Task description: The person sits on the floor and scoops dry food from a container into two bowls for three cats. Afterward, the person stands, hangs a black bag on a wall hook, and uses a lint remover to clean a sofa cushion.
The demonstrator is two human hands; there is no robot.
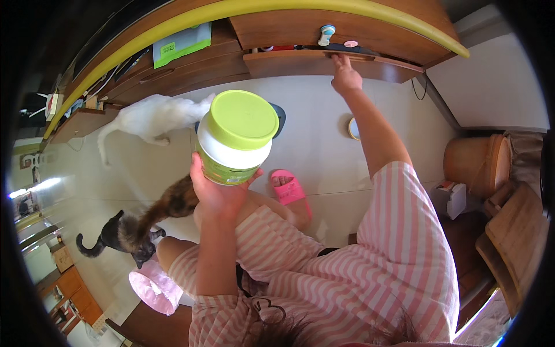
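Note:
My left hand (225, 191) grips a white plastic jar (236, 149) with a green screw lid, held up in front of me. My right arm reaches out to a wooden drawer (290, 65), which stands partly pulled out. The fingers of my right hand (346, 73) are at the drawer's upper front edge; whether they are hooked over it is hard to see. Dark and red things show in the narrow gap above the drawer front. A white and blue child-safety latch (326, 35) and a pink oval piece (350, 44) sit on the panel above.
A white cat (156, 117) stands left of the jar. A brown cat (173, 204) and a dark cat (125, 236) are beside my legs, near a pink bin (154, 288). A round bowl (354, 129) lies on the floor. An orange-brown bucket (475, 167) stands at right. Yellow edge padding (277, 5) runs along the cabinet.

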